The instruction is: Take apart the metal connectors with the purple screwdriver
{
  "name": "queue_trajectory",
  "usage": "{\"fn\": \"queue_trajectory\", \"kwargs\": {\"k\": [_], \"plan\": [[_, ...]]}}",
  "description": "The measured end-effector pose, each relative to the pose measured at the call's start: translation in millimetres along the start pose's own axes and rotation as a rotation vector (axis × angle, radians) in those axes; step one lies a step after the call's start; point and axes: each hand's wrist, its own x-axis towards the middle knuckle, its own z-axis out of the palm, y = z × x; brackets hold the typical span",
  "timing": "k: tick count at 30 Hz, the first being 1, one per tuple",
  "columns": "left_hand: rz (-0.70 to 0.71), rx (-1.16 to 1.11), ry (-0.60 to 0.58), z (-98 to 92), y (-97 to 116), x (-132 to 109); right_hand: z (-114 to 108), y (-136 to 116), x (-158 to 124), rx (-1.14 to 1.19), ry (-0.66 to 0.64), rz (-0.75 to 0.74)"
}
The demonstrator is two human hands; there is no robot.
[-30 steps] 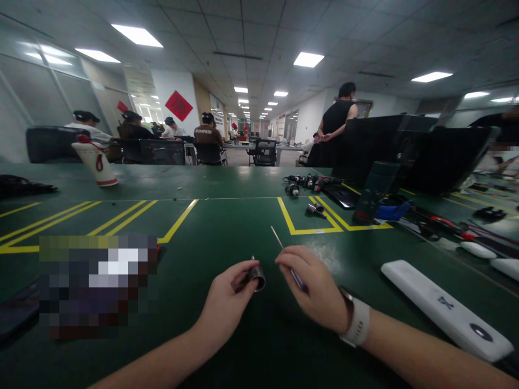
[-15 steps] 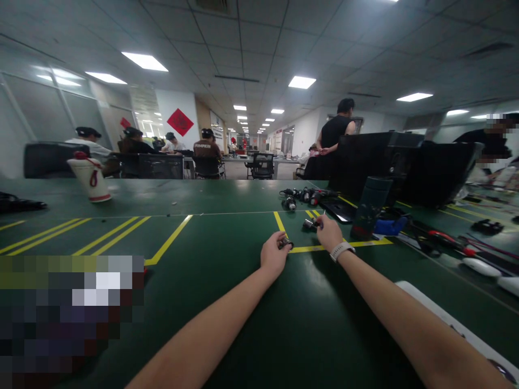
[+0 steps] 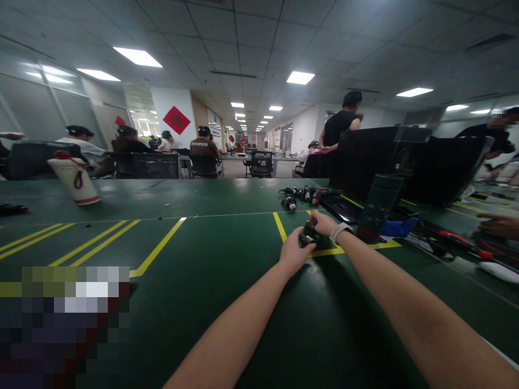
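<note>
My left hand (image 3: 292,253) is closed around a small dark shiny part (image 3: 307,241), low over the green table (image 3: 243,302). Just beyond it, my right hand (image 3: 324,223) has its fingers pinched at a dark piece partly covered by the fingertips; its kind cannot be made out. The two hands are close together, and the parts overlap in view, so whether they touch is unclear. A light watch strap (image 3: 339,231) circles my right wrist. Yellow tape (image 3: 279,227) marks the tabletop around the hands.
Several black and silver parts (image 3: 290,203) lie beyond my hands. On the right stand a dark bottle (image 3: 379,208) and black monitors (image 3: 377,156), near a blue object (image 3: 399,227) and cables. A white cup (image 3: 77,181) stands left. Another person's hand (image 3: 500,224) shows far right.
My left hand has moved right and slightly forward to meet my right hand. The part in my left hand is now beside the right fingertips. Another person's hand has appeared far right.
</note>
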Motion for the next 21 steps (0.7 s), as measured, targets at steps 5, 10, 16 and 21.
{"fn": "queue_trajectory", "kwargs": {"k": [5,10,16,21], "plan": [[-0.003,-0.012,0.024,-1.0,-1,0,-4,9,-2,0.131,0.036,0.033],[0.005,-0.01,0.044,-1.9,2,-2,-22,11,-16,0.347,0.154,0.083],[0.063,0.012,0.096,-19.8,19,-29,-45,-31,-59,0.741,0.249,0.02],[0.285,0.254,0.045,-71.7,39,-92,-27,-92,-147,1.049,0.115,-0.138]]}}
